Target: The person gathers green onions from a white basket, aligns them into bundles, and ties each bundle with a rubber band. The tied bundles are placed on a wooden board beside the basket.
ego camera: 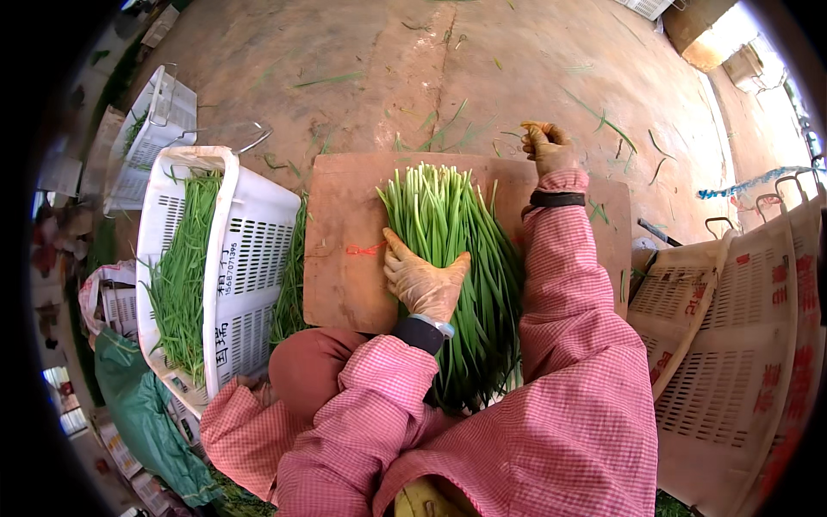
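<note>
A thick bunch of long green leafy stalks, like garlic chives [478,284], lies on a brown board [349,284], pale cut ends pointing away from me and leaf tips hanging over the near edge. My left hand [423,278], in a thin yellowish stained glove, rests on the bunch's left side with thumb and fingers spread around it. Beyond the board's far right edge is my right hand [549,145], gloved too, its fingers curled; whether it holds anything small cannot be told. A red tie [366,249] lies on the board, left of the bunch.
To the left stands a white plastic crate [258,258] of green leaves, with another crate [161,129] behind it. Large whitish crates [723,323] lean at the right. Loose leaves [601,123] litter the concrete floor. A green sack [142,413] is at the lower left.
</note>
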The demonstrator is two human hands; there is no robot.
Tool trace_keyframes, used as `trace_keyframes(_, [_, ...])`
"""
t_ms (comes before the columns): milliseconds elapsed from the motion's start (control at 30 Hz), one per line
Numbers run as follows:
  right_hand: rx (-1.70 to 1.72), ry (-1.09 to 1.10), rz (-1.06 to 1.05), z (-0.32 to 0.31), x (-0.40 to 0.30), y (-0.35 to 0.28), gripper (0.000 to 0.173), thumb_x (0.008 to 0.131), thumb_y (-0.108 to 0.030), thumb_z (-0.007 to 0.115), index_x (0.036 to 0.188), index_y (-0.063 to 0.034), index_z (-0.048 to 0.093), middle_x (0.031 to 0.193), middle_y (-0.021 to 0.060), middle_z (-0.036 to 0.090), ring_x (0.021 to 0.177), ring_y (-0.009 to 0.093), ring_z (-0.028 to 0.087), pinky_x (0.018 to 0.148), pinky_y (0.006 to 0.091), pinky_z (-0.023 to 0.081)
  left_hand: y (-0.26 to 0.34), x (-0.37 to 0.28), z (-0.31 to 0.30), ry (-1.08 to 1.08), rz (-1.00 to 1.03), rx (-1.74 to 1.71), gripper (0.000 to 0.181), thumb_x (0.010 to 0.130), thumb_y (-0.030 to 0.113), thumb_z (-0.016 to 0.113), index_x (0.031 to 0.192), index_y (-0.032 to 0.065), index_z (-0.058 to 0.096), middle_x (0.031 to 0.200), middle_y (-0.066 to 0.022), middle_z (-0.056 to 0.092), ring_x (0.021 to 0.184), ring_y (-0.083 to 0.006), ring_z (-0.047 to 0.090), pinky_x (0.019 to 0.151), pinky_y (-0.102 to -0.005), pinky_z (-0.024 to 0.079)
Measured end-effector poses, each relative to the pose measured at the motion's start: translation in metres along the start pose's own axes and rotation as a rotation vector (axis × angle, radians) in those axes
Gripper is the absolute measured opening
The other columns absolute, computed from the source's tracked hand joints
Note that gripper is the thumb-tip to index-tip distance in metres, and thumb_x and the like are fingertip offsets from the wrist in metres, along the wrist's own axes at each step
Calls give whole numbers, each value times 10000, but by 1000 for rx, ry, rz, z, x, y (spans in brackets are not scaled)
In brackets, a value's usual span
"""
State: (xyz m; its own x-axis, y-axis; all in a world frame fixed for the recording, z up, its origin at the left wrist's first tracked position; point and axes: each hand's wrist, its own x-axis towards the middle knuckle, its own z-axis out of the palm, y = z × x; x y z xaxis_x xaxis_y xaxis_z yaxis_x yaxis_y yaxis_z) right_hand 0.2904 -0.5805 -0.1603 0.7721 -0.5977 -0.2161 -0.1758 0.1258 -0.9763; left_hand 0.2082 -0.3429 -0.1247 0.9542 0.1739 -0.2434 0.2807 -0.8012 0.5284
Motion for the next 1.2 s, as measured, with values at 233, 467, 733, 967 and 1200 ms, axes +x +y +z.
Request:
trace_keyframes(233, [-795, -333, -367, -91, -80, 34, 465, 739, -12, 596, 1173, -173, 558, 1069, 133, 595, 872, 292, 579, 755, 351, 465, -7, 1, 0, -6, 4, 5, 1222, 511, 504, 792, 1391, 29, 91, 1298, -222, 338, 1203, -365, 334, 986, -511, 277])
trace_keyframes(467, [-1220, -440, -516, -54, -123, 40, 170, 834, -224, 544, 932, -109, 621, 863, 155, 592, 796, 333, 577, 690, 414, 466, -11, -9, -8, -94, 61, -164, 1339, 487, 475, 823, 1398, 41, -57, 1428, -228, 139, 1299, -372, 200, 1036, -500, 217])
trace_keyframes(733, [-1457, 71, -385, -56, -93, 26, 417, 798, -259, 579, 1119, -21, 460, 1064, 236, 531, 990, 367, 535, 830, 424, 445, -32, -28, -18, -12, 96, -18, 1296, 501, 526, 783, 1396, 30, -14, 1417, -190, 195, 1293, -322, 210, 1041, -486, 171])
trace_keyframes(967, [-540, -309, -432, 45, -161, 39, 711, 861, -371, 568, 1356, 21, 241, 1323, 224, 371, 1195, 268, 385, 998, 346, 305, -17, -31, -69, -393, -17, 31, 1224, 553, 392, 765, 1397, 46, -50, 1434, -174, 152, 1324, -315, 164, 1042, -515, 157])
trace_keyframes(1200, [-1279, -294, -545, 54, -135, -26, 724, 845, -468, 533, 1328, 19, 303, 1304, 260, 395, 1223, 384, 365, 993, 394, 318, -130, 18, -186, -594, 371, -1388, 658, 764, 104, 680, 1331, 35, 352, 1271, -148, 462, 1180, -200, 434, 988, -360, 364])
